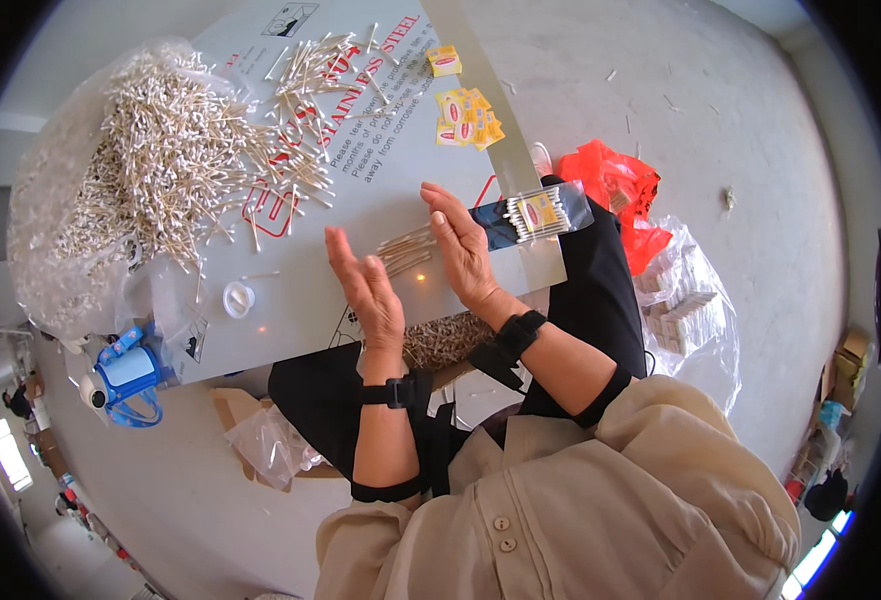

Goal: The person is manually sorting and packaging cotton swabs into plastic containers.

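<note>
A small bundle of cotton swabs (406,252) lies on the table between my two hands. On its left side is my left hand (369,295), fingers stretched out and palm turned inward. My right hand (464,255) faces it from the other side, its fingers also extended. Whether either palm touches the swab ends, I cannot tell. Just right of my right hand, a flat plastic pouch of cotton swabs (539,215) with a yellow card inside reaches the table's edge. Loose yellow cards (468,120) lie farther back.
A big heap of cotton swabs (166,150) in a clear bag covers the table's left, with stray swabs beside it. A small white cup (239,299) and blue bottle (128,370) stand nearer. A red bag (601,170) and a clear bag of packs (683,305) are at right.
</note>
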A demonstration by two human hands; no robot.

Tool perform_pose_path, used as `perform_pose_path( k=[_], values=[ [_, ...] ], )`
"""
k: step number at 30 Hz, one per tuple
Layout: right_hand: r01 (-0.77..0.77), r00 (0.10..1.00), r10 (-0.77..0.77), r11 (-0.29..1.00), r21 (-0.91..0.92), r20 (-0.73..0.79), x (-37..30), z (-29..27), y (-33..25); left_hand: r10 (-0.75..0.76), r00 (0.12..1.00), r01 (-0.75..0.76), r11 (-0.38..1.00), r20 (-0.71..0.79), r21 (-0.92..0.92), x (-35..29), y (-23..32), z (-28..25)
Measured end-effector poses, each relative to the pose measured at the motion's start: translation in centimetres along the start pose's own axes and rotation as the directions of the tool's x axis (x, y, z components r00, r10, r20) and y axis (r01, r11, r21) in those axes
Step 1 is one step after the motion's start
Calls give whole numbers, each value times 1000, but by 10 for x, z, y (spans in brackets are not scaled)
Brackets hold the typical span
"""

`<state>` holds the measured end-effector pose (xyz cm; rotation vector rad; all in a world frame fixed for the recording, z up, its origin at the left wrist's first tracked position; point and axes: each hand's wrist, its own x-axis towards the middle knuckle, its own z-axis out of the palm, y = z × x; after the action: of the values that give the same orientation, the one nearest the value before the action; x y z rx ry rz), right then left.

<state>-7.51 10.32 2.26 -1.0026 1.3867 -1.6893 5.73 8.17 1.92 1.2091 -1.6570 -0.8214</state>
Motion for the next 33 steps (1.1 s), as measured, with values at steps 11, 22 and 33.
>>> perform_pose_path(
  k=[11,22,33],
  values=[
    [-124,991,133,971,202,-31,2,4,9,11,996,-7,999,84,-47,6,5,8],
    [-179,968,227,920,350,-103,1,-9,-5,-16,872,-365,646,489,671,5,21,2],
    [-135,987,151,962,236,-54,-13,-1,4,121,941,-244,890,315,385,-5,5,-2]
  ],
)
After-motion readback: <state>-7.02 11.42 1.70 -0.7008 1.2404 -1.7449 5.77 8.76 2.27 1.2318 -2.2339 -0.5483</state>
